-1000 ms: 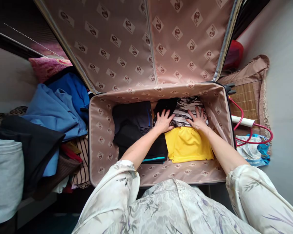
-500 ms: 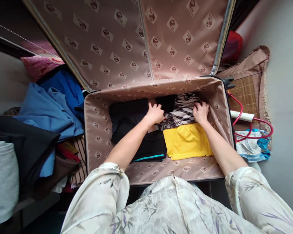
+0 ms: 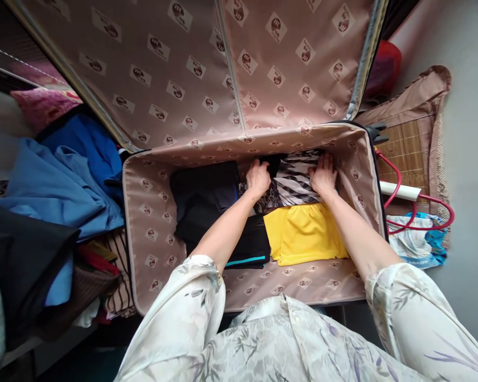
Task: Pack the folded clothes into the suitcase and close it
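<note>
An open suitcase (image 3: 129,233) with pink-brown printed lining holds folded clothes. My right hand (image 3: 324,176) lies on a zebra-striped black-and-white garment (image 3: 297,178) at the back right, fingers stretched out and slightly spread. At that garment's left end, where black fabric and lace show, my left hand (image 3: 258,179) has its fingers curled into the cloth; the fingertips are partly hidden. In front of the striped garment sits a folded yellow garment (image 3: 306,233). Dark folded clothes (image 3: 205,185) fill the left side, and a black garment with a turquoise stripe (image 3: 249,246) lies beside the yellow one.
The raised lid (image 3: 183,69) stands behind the case. Blue clothes (image 3: 63,185), a black garment (image 3: 24,249) and other clothing are heaped at the left. At the right are a bamboo mat (image 3: 410,148), a red cord (image 3: 450,209) and a white-and-blue cloth (image 3: 414,239).
The striped garment looks flatter and spread further left. My left hand has shifted a little right, and my right hand has flattened on the fabric. The view has shifted slightly.
</note>
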A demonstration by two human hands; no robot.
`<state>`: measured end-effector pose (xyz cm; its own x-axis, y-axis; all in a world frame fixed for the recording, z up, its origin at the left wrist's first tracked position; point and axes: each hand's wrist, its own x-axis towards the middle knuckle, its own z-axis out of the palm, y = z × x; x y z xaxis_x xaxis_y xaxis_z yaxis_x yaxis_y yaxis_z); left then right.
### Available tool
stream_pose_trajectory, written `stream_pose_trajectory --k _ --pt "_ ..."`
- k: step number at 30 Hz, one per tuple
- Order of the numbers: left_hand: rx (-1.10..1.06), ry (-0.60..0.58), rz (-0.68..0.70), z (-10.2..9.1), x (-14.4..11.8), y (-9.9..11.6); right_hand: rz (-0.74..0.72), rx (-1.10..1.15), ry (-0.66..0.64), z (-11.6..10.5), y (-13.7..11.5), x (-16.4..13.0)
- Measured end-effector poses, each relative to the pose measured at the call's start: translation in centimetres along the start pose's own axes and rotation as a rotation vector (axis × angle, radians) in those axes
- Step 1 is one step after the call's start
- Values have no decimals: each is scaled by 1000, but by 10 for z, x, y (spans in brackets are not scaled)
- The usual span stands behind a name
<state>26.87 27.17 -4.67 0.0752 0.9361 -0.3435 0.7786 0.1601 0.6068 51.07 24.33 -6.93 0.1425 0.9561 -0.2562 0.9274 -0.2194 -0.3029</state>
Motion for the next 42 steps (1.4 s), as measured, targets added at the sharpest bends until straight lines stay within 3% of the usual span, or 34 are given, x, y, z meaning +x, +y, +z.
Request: stream_pose_trajectory --k 2,3,7,11,15,23,26,28,30,32,33,35,38,42 --pt "122 80 55 -6 -5 4 55 54 32 8 2 3" --pt "182 66 121 -5 -10 6 71 71 59 13 2 4" --pt "378 -146 395 16 -29 0 158 91 172 27 4 6" --pt "413 -238 418 40 -33 -6 100 60 121 19 13 13" --pt "355 -183 494 44 -29 -5 72 -19 156 10 22 17" --pt "332 -207 470 59 -17 -11 -61 24 262 28 36 16" --pt "247 -268 440 38 -17 -12 -60 6 249 26 34 17" --pt "176 -172 374 5 -30 -29 -49 -16 245 25 31 17" --pt "142 22 225 -38 -57 -65 -24 -44 245 21 26 16" --pt "184 187 -33 -81 -92 -112 -15 -105 212 16 19 14" --pt "230 223 -175 -99 -110 -136 -23 -149 180 12 15 12" --pt "312 166 -389 -124 -141 -180 -39 -235 120 2 5 7" --pt "315 61 -434 -132 -164 -217 -32 -292 124 -13 -13 -8" --pt "288 54 -337 -122 -164 -221 -115 -243 199 -21 -38 -49"
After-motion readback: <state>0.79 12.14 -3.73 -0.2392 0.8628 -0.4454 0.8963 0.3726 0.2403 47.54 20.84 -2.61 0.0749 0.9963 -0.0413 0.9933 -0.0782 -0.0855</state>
